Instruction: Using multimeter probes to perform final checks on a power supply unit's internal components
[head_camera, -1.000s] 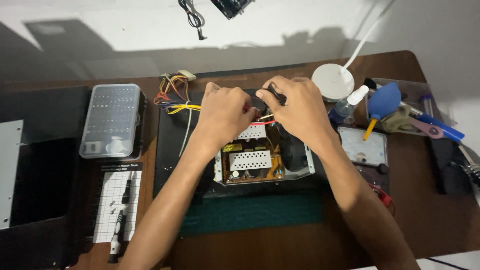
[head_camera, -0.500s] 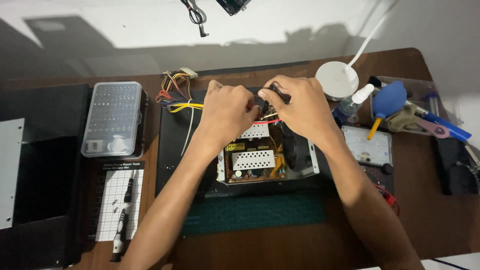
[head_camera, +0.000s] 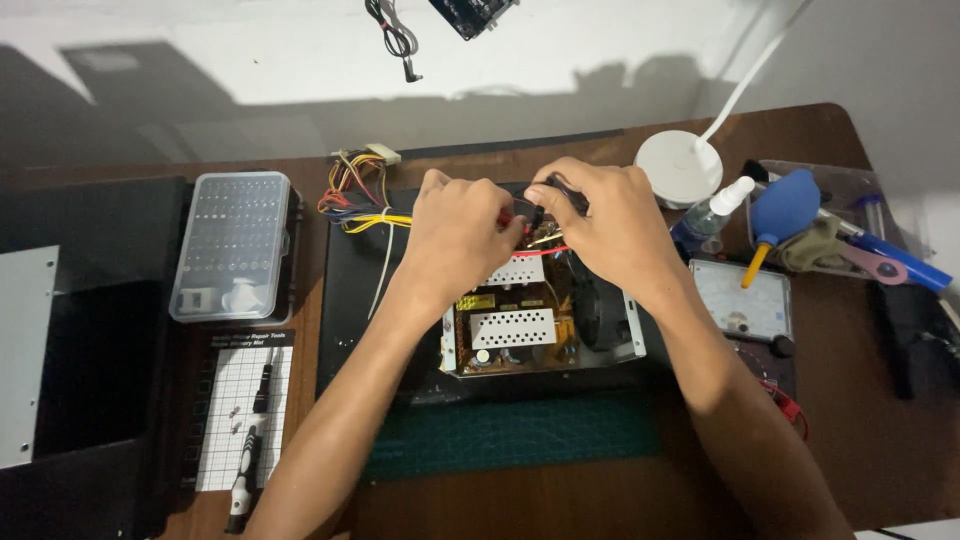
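Working at the centre of the head view, you have both hands over the far edge of the opened power supply (head_camera: 540, 325), which sits on a black mat (head_camera: 345, 300) in the middle of the bench (head_camera: 860, 440). Your left hand (head_camera: 462, 235) is curled narrow, its fingertips pinching at the red and yellow wires (head_camera: 545, 245) just above the circuit board. Your right hand (head_camera: 610, 225) is closed around a small dark part (head_camera: 565, 192) at the top of the unit; what it is cannot be told. The two hands nearly touch.

Left of centre, a bundle of coloured cables (head_camera: 350, 195) fans out from the unit toward the upper left. Further left lies a clear case of screwdriver bits (head_camera: 233, 245), and below it a white gridded mat (head_camera: 240, 410) bearing a screwdriver (head_camera: 245, 475).

To the right, a white round lamp base (head_camera: 680, 168) stands in the upper part of the frame, with a small spray bottle (head_camera: 712, 212) just beside it, a blue dust blower (head_camera: 785, 205) near that, and an analogue meter (head_camera: 745, 300) below.
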